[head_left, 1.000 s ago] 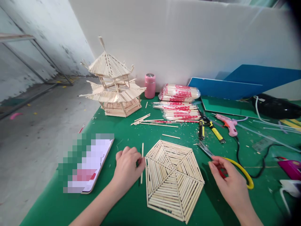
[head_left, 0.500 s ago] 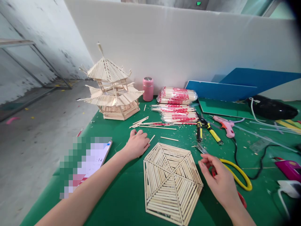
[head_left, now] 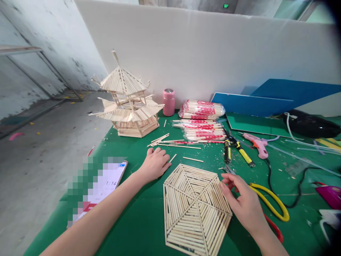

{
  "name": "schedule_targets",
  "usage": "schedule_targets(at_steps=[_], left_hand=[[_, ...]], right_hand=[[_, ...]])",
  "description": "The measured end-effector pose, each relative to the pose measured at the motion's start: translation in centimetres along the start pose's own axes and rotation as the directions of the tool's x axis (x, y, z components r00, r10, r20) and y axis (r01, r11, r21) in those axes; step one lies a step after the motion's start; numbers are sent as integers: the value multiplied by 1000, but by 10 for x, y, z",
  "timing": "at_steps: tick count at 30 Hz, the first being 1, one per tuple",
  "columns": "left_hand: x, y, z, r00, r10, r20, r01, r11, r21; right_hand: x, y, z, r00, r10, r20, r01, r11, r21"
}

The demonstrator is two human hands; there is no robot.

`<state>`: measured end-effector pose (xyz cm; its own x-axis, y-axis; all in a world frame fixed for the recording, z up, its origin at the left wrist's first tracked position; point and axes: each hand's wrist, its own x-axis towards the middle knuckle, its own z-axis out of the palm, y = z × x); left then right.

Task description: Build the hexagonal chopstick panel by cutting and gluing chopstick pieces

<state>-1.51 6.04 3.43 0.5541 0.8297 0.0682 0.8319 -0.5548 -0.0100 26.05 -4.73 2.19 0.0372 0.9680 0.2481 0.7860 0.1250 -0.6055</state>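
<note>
Fingers of the right hand rest loosely open on the ribbed hexagonal stick panel, gripping nothing.

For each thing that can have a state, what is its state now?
Left hand: palm down on the table, holding nothing.
Right hand: open, fingertips at the hexagonal stick panel's right edge.
Hexagonal stick panel: lying flat.
Pagoda model: standing upright.
Phone: screen lit.
Pink bottle: upright, capped.

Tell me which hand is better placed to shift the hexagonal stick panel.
Right, probably. The right hand rests against the right edge of the hexagonal stick panel. The left hand lies flat on the green mat up-left of it, apart.
</note>
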Motion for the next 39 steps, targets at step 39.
schedule_targets(at_steps=[39], left_hand=[[-51, 17, -24, 939, -335, -73, 279, 870, -407]], right_hand=[[17, -31, 8, 995, -90, -44, 95, 986, 136]])
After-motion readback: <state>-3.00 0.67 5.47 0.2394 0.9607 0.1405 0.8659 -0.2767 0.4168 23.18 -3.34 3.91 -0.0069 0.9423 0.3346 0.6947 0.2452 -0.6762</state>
